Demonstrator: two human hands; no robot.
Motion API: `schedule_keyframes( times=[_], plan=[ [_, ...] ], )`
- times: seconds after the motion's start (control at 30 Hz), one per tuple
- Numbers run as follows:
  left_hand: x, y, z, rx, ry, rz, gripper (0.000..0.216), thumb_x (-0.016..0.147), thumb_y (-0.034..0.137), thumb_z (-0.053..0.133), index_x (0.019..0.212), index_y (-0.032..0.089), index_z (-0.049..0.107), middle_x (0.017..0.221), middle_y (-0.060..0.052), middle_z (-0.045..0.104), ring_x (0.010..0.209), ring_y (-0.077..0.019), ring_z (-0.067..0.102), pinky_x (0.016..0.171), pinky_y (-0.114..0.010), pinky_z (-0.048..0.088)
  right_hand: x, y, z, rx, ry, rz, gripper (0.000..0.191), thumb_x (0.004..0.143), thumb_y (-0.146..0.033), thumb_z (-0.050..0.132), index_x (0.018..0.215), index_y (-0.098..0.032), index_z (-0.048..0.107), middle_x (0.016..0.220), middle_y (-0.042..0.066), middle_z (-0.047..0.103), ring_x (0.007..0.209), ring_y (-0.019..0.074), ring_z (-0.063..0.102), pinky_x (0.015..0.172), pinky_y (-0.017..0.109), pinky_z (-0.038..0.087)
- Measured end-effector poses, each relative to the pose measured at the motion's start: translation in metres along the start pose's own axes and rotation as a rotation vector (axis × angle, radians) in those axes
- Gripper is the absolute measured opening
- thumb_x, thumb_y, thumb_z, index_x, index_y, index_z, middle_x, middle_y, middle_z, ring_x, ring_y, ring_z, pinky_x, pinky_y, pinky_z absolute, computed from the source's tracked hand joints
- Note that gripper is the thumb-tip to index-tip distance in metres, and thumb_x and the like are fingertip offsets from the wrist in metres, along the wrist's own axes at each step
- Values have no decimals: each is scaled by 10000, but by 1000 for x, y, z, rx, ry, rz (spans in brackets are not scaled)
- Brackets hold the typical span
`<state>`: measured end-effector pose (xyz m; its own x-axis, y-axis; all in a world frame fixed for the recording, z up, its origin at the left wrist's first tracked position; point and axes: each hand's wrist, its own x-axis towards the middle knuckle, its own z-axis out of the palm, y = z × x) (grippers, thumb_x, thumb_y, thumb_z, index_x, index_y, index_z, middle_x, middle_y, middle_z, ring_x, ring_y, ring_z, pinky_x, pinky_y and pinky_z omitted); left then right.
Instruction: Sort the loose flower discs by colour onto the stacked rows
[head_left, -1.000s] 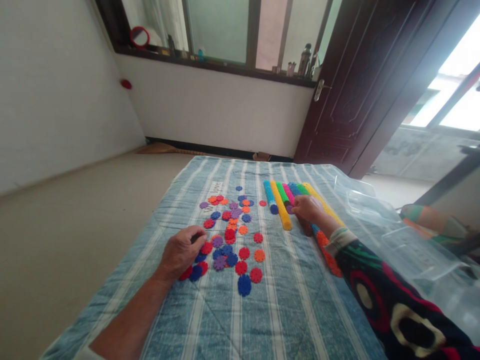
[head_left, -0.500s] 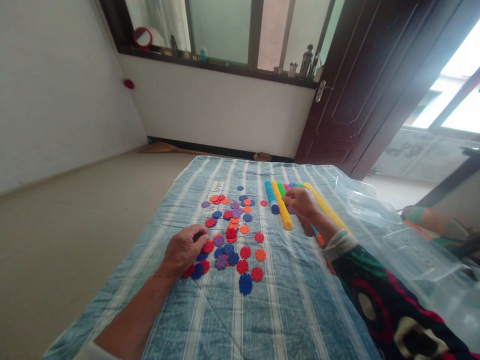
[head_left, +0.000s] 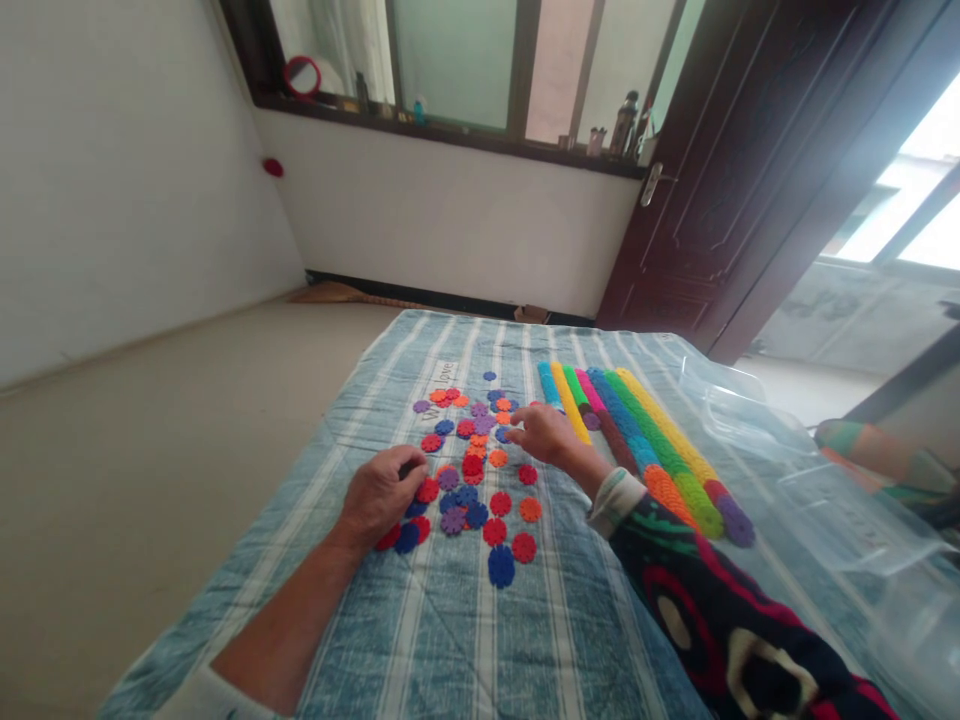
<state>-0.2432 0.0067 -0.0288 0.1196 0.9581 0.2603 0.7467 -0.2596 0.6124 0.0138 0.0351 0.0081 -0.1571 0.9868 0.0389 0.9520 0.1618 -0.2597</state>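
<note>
Several flat flower-shaped plastic discs [head_left: 480, 480] in red, blue, purple and orange lie scattered on a blue striped cloth [head_left: 480, 620]. My left hand [head_left: 384, 492] rests at the left edge of the pile with its fingers curled; what it pinches is hidden. My right hand [head_left: 546, 434] reaches over the discs at the pile's right side, fingers bent down onto a purple disc. To its right lie several long stacked rods of discs [head_left: 645, 440], coloured blue, yellow, green, pink, orange and purple.
A clear plastic sheet and box [head_left: 810, 490] lie at the right of the cloth. Beyond the cloth are bare floor, a white wall, a window sill with bottles and a dark door [head_left: 720, 170].
My right hand left the coloured rods and moved left onto the scattered discs. The left hand stayed at the pile's edge. The view shifted slightly.
</note>
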Motion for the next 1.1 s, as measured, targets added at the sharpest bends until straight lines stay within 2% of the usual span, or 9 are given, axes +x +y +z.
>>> schedule_keyframes(
  times=[0.1, 0.23, 0.67, 0.93, 1.1],
  plan=[
    [-1, 0, 0, -6, 5, -2, 176, 732, 350, 526, 738, 236, 660, 781, -13, 722, 789, -204, 654, 778, -307, 508, 8, -9, 7, -18, -27, 27, 306, 877, -377, 604, 1113, -216, 714, 1125, 104, 720, 1067, 274, 653, 797, 307, 478],
    [-1, 0, 0, 4, 7, 1, 186, 731, 356, 521, 729, 234, 662, 774, 0, 720, 767, -184, 650, 761, -279, 499, 15, -16, 13, -38, -56, 41, 268, 843, -315, 609, 1061, -219, 732, 1114, 100, 725, 1069, 278, 657, 801, 312, 488],
    [-2, 3, -1, -7, 1, 5, 177, 733, 350, 525, 737, 230, 654, 777, -10, 713, 800, -199, 647, 761, -298, 502, 6, -10, 12, -30, -34, 23, 269, 848, -312, 629, 1083, -232, 732, 1139, 84, 722, 1084, 257, 648, 805, 284, 475],
    [-1, 1, 0, -5, 12, 10, 172, 739, 342, 524, 735, 233, 657, 800, -15, 721, 792, -204, 657, 774, -312, 506, 5, 3, 8, -46, -38, 41, 248, 844, -387, 655, 999, -220, 754, 1051, 88, 741, 990, 243, 674, 753, 271, 468],
    [0, -1, 1, 22, 7, 14, 179, 745, 347, 513, 737, 232, 650, 790, -16, 715, 766, -201, 655, 760, -312, 504, 5, 14, 1, -67, -97, 44, 183, 755, -346, 740, 880, -218, 777, 925, 65, 755, 892, 235, 693, 667, 249, 458]
  ],
)
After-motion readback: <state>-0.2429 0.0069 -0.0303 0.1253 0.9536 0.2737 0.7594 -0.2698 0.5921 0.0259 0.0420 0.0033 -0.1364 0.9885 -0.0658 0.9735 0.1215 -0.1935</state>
